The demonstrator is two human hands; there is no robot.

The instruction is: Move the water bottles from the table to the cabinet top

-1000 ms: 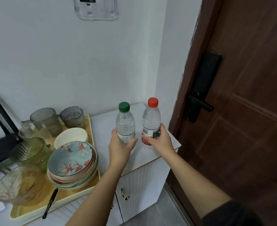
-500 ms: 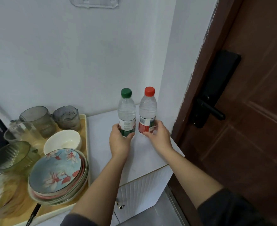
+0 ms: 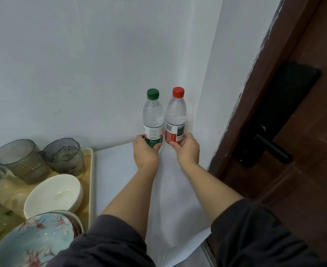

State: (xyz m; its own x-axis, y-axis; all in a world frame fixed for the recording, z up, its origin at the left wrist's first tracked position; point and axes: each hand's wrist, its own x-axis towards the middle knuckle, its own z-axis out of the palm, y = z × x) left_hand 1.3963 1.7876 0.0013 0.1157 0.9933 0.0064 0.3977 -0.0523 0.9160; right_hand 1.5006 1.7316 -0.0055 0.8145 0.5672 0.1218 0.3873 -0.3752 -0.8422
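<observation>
Left grip: the left hand [image 3: 146, 153] wraps its curled fingers round the lower label of the green-capped bottle [image 3: 153, 116], low down, probably to keep it steady and upright.
Right grip: the right hand [image 3: 186, 149] holds the red-capped bottle [image 3: 176, 114] at its label between thumb and fingers.
Bottles: both are upright, side by side and almost touching, at the back corner of the cabinet top [image 3: 116, 170]. The red one's base seems to meet the surface; the green one's base is hidden by the hand.
Placement: the corner likely keeps them clear of the tray [image 3: 91, 170] with the white bowl [image 3: 54, 193] and away from the front edge beside the door [image 3: 303, 151].
Change: half a second ago they were nearer the middle of the top. Now they sit further back against the wall, arms reaching further, holds unchanged.
</observation>
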